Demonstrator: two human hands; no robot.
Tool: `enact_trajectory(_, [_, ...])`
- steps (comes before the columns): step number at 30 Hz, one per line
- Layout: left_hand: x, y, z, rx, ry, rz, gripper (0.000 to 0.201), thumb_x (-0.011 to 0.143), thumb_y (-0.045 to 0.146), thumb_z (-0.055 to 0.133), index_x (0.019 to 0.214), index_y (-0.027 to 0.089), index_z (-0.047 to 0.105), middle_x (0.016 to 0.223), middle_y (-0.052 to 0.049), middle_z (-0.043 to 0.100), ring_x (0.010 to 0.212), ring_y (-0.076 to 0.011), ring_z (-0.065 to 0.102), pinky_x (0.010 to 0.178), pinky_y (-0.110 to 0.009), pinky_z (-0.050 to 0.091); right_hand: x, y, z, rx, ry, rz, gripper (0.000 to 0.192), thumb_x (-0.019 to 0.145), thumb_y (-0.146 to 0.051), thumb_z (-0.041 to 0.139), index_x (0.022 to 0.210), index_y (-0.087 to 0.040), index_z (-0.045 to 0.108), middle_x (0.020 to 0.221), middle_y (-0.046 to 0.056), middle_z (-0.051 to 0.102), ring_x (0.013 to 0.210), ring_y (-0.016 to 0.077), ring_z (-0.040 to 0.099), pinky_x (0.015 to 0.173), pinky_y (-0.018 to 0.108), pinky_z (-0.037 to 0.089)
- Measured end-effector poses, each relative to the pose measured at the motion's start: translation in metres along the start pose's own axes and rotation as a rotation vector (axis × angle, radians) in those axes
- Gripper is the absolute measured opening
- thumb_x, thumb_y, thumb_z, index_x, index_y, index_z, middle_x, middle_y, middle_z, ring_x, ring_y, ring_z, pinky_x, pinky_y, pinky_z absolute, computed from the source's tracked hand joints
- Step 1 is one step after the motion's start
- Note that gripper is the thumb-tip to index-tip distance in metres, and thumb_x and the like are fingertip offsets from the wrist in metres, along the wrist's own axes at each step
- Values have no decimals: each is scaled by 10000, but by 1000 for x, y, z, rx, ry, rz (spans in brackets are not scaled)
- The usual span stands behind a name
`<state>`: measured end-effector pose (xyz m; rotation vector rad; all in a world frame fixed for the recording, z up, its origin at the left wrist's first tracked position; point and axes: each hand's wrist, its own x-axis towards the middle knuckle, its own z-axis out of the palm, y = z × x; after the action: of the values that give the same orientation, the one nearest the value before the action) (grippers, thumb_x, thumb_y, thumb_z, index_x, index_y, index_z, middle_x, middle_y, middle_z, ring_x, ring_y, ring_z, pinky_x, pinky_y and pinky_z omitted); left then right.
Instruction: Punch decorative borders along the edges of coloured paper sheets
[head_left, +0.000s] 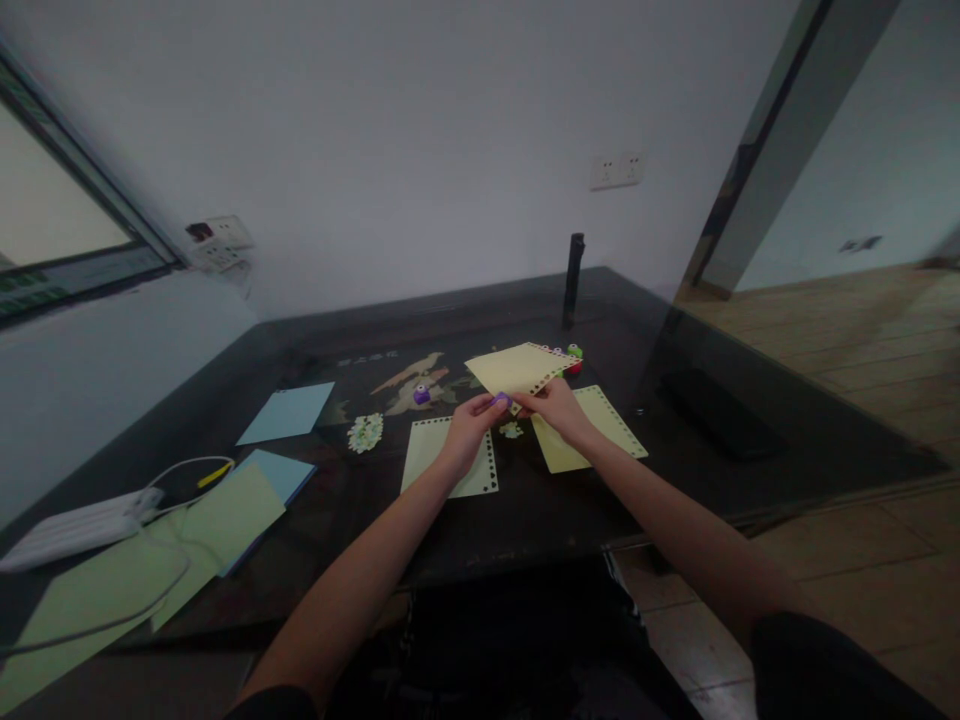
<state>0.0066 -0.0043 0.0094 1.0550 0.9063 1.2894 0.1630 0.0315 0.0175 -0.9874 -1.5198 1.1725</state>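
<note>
My left hand (471,425) is closed on a small purple craft punch (501,399) at the near corner of a pale yellow sheet of paper (514,368). My right hand (559,408) pinches that sheet close to the punch, and the sheet is raised above the table. Small holes run along its right-hand edges. Beneath my hands lie a pale punched sheet (427,450) and a yellow punched sheet (600,415). Between them rests a little heap of paper cut-outs (511,430). Another purple punch (421,395) sits further left. Red and green punches (575,353) are partly hidden behind the raised sheet.
A larger heap of cut-outs (366,433) and a blue sheet (289,413) lie left on the dark table (360,540). Green sheets (225,510) and a white power strip (82,528) with cables occupy the near left. A black upright object (574,278) stands behind; a black flat object (720,412) lies right.
</note>
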Motion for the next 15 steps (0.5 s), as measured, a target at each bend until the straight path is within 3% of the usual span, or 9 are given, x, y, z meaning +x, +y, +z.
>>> enact_trajectory(10, [-1,5,-1,-82,-22,-57,362,612,293,798,906,125,668,905,-80,694,817,-152,632,853,-319,462,0,-2,-2,-3,67,-15,376,634,-394,728,878,-117,661,750,84,694,541,168,618,568,323,540])
enact_trajectory(15, [-1,6,-4,-7,-59,-51,387,633,309,779,959,136,663,941,-98,694,820,-164,636,829,-326,468,2,0,-5,16,100,-4,359,637,-380,718,883,-127,652,783,89,700,534,161,609,566,324,545])
